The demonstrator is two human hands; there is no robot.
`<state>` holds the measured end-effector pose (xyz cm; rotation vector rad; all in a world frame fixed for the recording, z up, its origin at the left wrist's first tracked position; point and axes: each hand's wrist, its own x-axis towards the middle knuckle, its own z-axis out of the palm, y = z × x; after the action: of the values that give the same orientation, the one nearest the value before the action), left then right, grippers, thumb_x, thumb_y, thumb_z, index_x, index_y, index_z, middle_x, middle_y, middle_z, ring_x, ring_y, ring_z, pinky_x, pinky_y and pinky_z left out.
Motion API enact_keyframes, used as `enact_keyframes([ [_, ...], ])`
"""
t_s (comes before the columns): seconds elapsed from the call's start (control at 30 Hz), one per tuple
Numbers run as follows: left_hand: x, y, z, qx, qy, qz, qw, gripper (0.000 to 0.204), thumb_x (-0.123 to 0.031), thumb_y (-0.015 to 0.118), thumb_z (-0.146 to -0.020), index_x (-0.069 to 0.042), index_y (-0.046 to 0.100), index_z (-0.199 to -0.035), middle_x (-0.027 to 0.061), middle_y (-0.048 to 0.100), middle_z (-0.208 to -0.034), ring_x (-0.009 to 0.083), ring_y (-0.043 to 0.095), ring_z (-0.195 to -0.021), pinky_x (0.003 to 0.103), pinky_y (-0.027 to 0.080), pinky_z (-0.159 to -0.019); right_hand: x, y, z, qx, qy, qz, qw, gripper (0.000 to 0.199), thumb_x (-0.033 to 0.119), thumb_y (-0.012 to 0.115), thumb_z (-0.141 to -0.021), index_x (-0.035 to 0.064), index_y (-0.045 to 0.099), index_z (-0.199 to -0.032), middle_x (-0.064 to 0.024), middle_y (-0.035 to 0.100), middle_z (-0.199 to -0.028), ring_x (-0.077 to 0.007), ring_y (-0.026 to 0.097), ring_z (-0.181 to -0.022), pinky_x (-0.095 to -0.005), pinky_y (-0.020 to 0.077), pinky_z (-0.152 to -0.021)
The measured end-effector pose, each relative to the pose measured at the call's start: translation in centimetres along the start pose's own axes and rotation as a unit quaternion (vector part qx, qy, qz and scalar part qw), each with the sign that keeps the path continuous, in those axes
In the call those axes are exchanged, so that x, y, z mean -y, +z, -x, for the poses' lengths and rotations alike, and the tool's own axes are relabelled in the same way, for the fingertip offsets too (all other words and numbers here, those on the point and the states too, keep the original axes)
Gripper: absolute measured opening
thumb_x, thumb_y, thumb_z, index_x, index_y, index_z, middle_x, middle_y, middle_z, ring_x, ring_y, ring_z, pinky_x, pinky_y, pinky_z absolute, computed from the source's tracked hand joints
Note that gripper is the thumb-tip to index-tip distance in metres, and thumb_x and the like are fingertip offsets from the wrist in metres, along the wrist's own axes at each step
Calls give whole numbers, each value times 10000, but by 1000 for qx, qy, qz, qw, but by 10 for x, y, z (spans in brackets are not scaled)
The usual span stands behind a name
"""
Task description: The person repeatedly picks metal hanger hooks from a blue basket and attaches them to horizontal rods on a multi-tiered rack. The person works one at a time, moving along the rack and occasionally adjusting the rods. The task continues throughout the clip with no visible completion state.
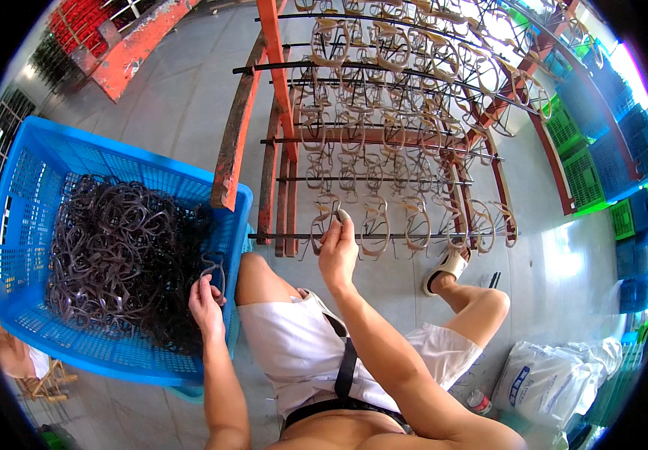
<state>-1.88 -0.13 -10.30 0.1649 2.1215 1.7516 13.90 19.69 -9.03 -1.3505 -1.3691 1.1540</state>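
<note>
Dark eyeglass frame [213,265] sits pinched in the grip of the left hand [206,306], left of the picture's centre, at the right end of the blue basket [242,214]; its long axis is unclear. Up and rightward, the right hand [337,256] is nearer the lowest rod [400,236]; whether its grip is closed on anything, I cannot tell.

Holding a thin, dark glasses frame [213,264] in the left hand [207,304] by a big, blue plastic basket [31,187]. Reaching the right hand [338,255] to tan glasses frames [417,241] hanging on a red metal rack [275,45].
</note>
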Motion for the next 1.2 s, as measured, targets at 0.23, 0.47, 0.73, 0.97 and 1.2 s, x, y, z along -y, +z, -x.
enact_keyframes([
  [0.23,-10,-2,9,-8,39,52,998,306,-303,472,-954,-33,615,-967,-27,440,-570,74,416,-503,222,376,-460,-1,-9,1,68,150,-69,984,346,290,482,-946,-24,528,-1085,-61,554,-619,-120,542,-541,-280,449,-499],
  [0.47,-38,4,53,85,28,163,983,321,-269,463,-951,13,596,-872,-19,409,-490,64,363,-407,218,315,-374,-61,-47,56,109,121,123,979,585,406,495,-897,-68,423,-1232,-212,642,-895,-363,621,-858,-401,472,-761],
  [0.73,-21,35,111,141,113,38,983,254,-212,448,-948,-25,579,-835,-3,488,-543,59,430,-488,229,328,-451,-16,-90,117,300,143,-147,932,360,239,386,-974,-42,451,-1190,-103,571,-988,-154,544,-832,-300,462,-741],
  [0.97,2,46,105,219,342,-193,893,275,-261,417,-919,-47,581,-863,99,603,-808,214,571,-705,356,458,-668,-7,-101,105,107,0,-152,983,270,136,364,-975,-15,467,-1174,-50,555,-738,-109,535,-619,-233,453,-554],
  [1.2,64,-95,-74,-153,133,-675,710,565,-305,734,-709,-109,485,-1177,193,599,-1069,367,583,-970,468,480,-792,1,-267,-37,-224,-41,-230,946,178,169,455,-964,45,504,-1082,22,380,-577,-38,322,-455,-181,265,-380],
])
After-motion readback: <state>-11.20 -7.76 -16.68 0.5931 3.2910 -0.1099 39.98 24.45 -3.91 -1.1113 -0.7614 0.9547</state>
